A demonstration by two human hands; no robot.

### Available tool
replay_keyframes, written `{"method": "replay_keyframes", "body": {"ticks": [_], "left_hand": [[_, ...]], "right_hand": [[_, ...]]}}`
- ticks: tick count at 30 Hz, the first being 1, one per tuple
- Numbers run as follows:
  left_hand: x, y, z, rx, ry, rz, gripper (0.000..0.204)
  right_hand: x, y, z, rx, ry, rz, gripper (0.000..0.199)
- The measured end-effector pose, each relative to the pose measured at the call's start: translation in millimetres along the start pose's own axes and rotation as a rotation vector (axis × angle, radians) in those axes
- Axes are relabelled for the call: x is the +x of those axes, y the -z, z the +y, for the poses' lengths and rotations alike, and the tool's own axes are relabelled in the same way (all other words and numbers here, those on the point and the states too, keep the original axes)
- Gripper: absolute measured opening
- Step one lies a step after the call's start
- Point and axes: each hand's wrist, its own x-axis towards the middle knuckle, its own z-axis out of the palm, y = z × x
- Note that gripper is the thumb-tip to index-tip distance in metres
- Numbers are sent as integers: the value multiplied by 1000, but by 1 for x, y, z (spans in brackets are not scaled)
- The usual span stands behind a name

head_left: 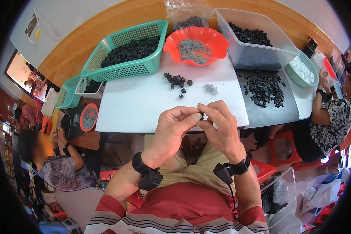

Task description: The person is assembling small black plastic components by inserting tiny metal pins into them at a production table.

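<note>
Just past the table's front edge, my left hand (174,126) and my right hand (223,130) meet at the fingertips. Between them they pinch a small black part (202,116), mostly covered by the fingers. Beyond the hands, a loose cluster of small round black plastic parts (176,80) lies on the white tabletop (134,101). To its right is a little pile of thin grey pins (211,89). Farther right, many small black pieces (266,90) are spread over a dark mat (291,103).
Along the back stand a green basket (124,70) of black parts, a red scalloped bowl (171,41) of grey pins and a clear bin (257,58) of black pieces. One person (66,169) works at left, another (327,117) at right. A red stool (282,150) stands at right.
</note>
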Motion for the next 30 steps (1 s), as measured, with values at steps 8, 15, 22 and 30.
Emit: {"method": "replay_keyframes", "body": {"ticks": [8,15,22,30], "left_hand": [[-4,-1,3,43,5,-6,20],[-9,1,-1,120,0,15,21],[-13,12,2,232,-30,35,20],[0,46,9,395,-203,119,25]], "right_hand": [[-2,-1,-3,18,-32,-68,32],[-7,-1,-2,-56,-27,-118,29],[-4,0,-9,-21,-36,-138,25],[-8,2,26,127,-336,-1,27]]}}
